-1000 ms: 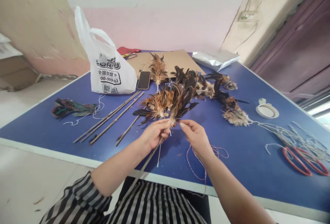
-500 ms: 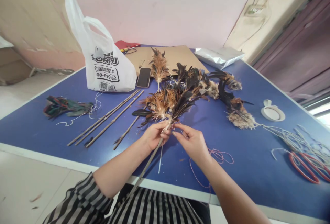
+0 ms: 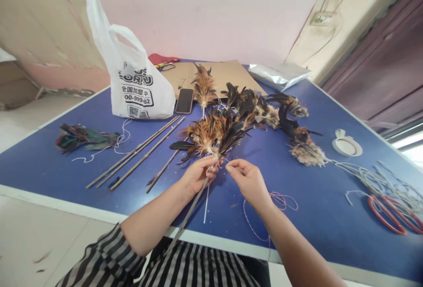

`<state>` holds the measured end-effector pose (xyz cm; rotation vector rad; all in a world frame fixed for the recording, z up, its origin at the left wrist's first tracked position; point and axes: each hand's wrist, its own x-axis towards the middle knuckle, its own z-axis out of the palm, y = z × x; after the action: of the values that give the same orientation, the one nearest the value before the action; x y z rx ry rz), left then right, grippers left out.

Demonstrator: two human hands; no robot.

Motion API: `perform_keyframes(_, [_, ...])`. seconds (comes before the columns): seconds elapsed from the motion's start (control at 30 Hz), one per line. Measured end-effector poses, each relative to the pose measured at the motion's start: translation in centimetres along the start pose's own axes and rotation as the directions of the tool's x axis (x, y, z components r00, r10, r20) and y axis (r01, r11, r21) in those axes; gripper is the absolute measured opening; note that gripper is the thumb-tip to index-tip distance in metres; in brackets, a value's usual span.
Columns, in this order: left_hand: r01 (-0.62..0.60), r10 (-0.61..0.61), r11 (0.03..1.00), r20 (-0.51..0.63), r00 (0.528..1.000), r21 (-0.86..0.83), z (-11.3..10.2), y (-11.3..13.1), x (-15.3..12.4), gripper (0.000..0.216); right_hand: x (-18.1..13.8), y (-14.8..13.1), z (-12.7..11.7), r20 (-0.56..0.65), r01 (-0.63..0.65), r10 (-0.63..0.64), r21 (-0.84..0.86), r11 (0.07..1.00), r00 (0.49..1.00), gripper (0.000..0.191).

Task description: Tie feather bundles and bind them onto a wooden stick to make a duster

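My left hand (image 3: 198, 174) is closed round a thin stick (image 3: 189, 214) just below a bunch of brown and black feathers (image 3: 213, 133) bound to its top. My right hand (image 3: 247, 179) is beside it, fingers pinched on a thin pinkish string (image 3: 261, 216) that runs from the binding down past my wrist and over the table edge. Both hands hover over the blue table (image 3: 99, 170).
More feather bundles (image 3: 280, 119) lie behind. Several bare sticks (image 3: 139, 152) lie to the left, with a dark feather bunch (image 3: 82, 137), a white plastic bag (image 3: 139, 89), a phone (image 3: 184, 101) and cardboard (image 3: 218, 73). At right: tape roll (image 3: 346, 146), cords, red-handled scissors (image 3: 391, 214).
The hands have stayed at the binding; my right hand drew in close to the stick, then eased slightly right with the string. The view shifted a little.
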<state>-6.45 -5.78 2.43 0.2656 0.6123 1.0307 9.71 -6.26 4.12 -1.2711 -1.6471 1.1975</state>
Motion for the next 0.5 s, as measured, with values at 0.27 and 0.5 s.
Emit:
perform_keyframes(0.27, [-0.007, 0.008, 0.999, -0.045, 0.999, 0.037, 0.0, 0.1, 0.0, 0.015, 0.5, 1.3, 0.1, 0.001, 0.147, -0.159, -0.383, 0.912, 0.987, 0.030])
perform_keyframes(0.5, [-0.013, 0.021, 0.995, -0.084, 0.996, 0.097, 0.2, 0.3, 0.0, 0.013, 2.0, 0.7, 1.1, 0.138, -0.064, 0.061, 0.017, 0.998, 0.989, 0.027])
